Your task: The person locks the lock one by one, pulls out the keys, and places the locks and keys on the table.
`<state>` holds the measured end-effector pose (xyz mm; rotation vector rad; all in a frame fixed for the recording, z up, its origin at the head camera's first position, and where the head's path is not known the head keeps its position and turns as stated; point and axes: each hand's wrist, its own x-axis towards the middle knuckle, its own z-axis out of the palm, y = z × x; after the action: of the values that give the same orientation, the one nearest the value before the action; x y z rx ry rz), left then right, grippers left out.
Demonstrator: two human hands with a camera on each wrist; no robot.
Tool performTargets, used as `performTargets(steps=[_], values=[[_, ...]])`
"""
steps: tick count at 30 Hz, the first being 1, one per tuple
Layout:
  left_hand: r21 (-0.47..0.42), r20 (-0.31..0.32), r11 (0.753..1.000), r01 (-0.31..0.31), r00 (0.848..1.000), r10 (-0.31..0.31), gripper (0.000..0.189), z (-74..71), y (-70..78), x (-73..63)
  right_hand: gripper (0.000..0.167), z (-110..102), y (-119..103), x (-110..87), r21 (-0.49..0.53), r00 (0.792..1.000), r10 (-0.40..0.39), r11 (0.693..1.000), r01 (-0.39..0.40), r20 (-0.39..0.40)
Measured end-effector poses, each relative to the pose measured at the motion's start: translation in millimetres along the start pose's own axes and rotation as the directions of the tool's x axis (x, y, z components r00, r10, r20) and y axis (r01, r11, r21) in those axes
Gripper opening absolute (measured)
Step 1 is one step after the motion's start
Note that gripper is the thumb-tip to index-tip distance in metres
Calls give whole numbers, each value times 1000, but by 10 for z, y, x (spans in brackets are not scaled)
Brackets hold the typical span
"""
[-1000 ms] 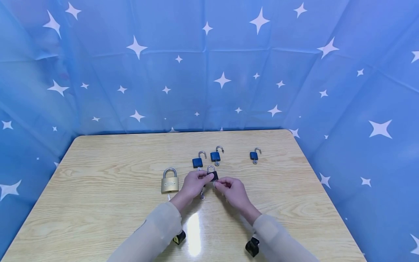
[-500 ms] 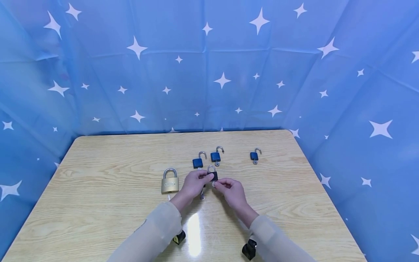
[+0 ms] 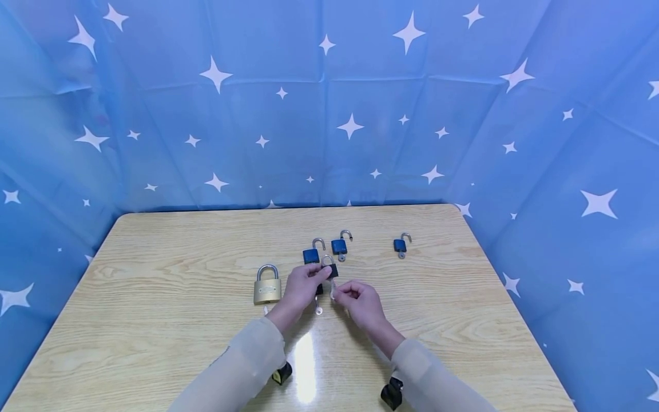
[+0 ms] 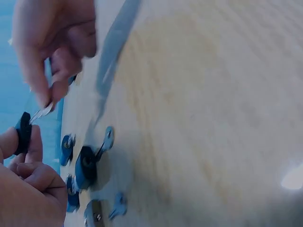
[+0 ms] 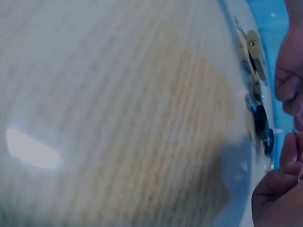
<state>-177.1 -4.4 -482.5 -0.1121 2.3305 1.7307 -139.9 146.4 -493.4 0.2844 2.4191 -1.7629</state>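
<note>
My left hand [image 3: 301, 288] pinches a small black padlock [image 3: 333, 270] between thumb and fingers above the table. Its shackle points away from me and looks closed. Close by on the right, my right hand [image 3: 362, 305] pinches a silver key [image 4: 41, 113] by its bow. In the left wrist view the blade reaches to the underside of the lock [image 4: 23, 133]. Partly hidden behind the left hand lies another black padlock [image 3: 319, 290], with a key [image 3: 318, 311] in its bottom. The right wrist view catches both hands only at its right edge.
A large brass padlock [image 3: 267, 290] lies left of the hands, with a key end [image 3: 265, 310] below it. Farther back are blue padlocks with raised shackles: one [image 3: 311, 256], one beside it [image 3: 338, 246] and one to the right [image 3: 399, 245]. A starry blue curtain [image 3: 329, 114] hangs behind the table.
The black padlock in my left hand has moved slightly up and left and tilted. My right hand has drawn back a little from it, and more of the key shows between them.
</note>
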Motion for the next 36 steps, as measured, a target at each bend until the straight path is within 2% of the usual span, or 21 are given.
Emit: performTargets(steps=[4, 10, 17, 25, 30, 36], values=[[-1, -24, 1000, -7, 1000, 7, 32, -45, 31, 13, 11, 5, -1, -16, -28, 999, -21, 999, 22, 25], [16, -8, 1000, -9, 1000, 9, 33, -68, 48, -2, 9, -8, -7, -19, -54, 999, -16, 998, 18, 45], [80, 1, 997, -6, 1000, 6, 37, -87, 42, 27, 8, -86, 22, -14, -150, 998, 25, 989, -15, 66], [144, 28, 990, -11, 1000, 7, 37, -97, 14, 57, 13, -162, -13, -36, -196, 993, 36, 981, -14, 110], [231, 71, 972, -38, 997, 22, 28, -92, -23, 70, 9, -182, -25, -48, -221, 991, 34, 975, -5, 130], [361, 87, 927, -101, 993, 74, 20, -67, -17, 46, 9, -203, -34, -52, -271, 987, 36, 962, 8, 155]])
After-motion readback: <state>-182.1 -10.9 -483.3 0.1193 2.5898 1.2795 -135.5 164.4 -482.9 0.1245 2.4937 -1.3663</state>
